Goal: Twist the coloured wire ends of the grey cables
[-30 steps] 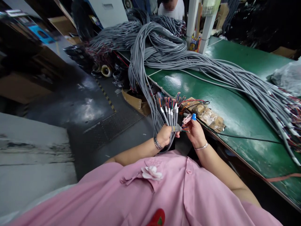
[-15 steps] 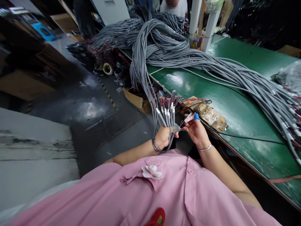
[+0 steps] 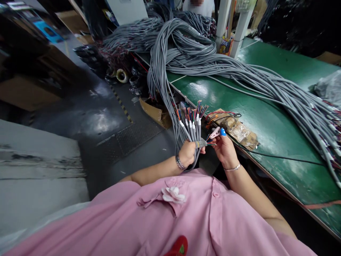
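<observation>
My left hand [image 3: 187,153] is closed round a bundle of grey cables [image 3: 194,134]. Their stripped ends fan upward, with white collars and many coloured wires [image 3: 190,114]. One cable end [image 3: 201,143] lies across the front of the bundle and points right, its thin coloured wires spread toward my other hand. My right hand [image 3: 226,152] pinches a pale pink clip-like tool [image 3: 214,133] close to those wires. A blue cover [image 3: 223,132] sits on the thumb tip. Whether the tool touches a wire is too small to tell.
Long grey cables [image 3: 191,60] lie heaped across the green table [image 3: 282,142] and hang over its edge. By my right hand is a taped brown cardboard piece [image 3: 239,131] with wires. A torn carton [image 3: 154,112] stands below. A person [image 3: 198,9] is at the back.
My left hand and the cable bundle have shifted slightly right, closer to my right hand. The right hand stays nearly in place with the pink tool.
</observation>
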Available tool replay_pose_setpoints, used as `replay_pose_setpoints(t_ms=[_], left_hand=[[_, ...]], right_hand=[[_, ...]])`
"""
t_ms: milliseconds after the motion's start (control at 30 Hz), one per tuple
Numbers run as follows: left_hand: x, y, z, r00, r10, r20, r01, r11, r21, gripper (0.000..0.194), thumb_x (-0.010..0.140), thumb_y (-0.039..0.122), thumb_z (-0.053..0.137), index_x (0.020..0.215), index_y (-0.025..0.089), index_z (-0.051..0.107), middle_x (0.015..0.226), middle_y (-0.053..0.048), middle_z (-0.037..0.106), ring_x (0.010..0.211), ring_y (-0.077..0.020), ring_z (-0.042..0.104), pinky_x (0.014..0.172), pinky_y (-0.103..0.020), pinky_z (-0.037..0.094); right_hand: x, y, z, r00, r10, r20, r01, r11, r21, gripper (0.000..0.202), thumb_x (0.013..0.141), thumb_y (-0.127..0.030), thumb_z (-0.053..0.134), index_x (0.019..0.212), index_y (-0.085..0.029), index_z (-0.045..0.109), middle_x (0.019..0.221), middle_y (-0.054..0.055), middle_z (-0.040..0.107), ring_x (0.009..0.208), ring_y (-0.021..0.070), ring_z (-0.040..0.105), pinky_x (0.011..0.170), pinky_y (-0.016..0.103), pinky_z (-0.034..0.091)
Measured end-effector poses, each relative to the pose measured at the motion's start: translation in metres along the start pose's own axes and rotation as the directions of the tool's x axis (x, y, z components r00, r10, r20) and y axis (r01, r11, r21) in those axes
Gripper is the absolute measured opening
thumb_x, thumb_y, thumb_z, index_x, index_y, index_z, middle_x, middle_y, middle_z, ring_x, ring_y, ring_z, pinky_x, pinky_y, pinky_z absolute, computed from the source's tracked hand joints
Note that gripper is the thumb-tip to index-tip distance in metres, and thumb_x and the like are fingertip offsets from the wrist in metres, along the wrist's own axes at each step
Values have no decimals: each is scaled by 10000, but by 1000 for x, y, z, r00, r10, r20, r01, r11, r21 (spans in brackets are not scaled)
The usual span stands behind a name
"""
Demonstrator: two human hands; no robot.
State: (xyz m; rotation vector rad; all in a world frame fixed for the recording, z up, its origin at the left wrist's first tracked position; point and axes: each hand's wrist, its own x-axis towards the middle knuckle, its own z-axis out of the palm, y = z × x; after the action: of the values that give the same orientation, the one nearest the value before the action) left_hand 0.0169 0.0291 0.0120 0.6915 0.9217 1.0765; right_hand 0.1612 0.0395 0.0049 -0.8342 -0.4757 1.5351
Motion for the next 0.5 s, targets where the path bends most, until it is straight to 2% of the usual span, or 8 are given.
replay_pose_setpoints(t_ms=[267, 500], left_hand=[[-1, 1, -1, 1000, -8, -11, 8, 1000, 5, 81, 602, 201, 651, 591, 122, 633, 477, -11, 570, 443, -107, 515, 482, -248, 446], [-3, 1, 1, 1000, -16, -12, 16, 1000, 18, 88, 599, 194, 631, 559, 116, 627, 477, -18, 568, 444, -107, 519, 483, -248, 447]], right_hand=[[-1, 0, 1, 1000, 5, 27, -4, 999, -42, 320, 773, -505, 675, 747, -193, 608, 673, -10, 624, 569, 99, 526, 554, 230, 457], [8, 4, -1, 995, 64, 72, -70, 994, 79, 304, 748, -487, 710, 769, -193, 634, 705, -20, 638, 605, 103, 560, 561, 237, 470]])
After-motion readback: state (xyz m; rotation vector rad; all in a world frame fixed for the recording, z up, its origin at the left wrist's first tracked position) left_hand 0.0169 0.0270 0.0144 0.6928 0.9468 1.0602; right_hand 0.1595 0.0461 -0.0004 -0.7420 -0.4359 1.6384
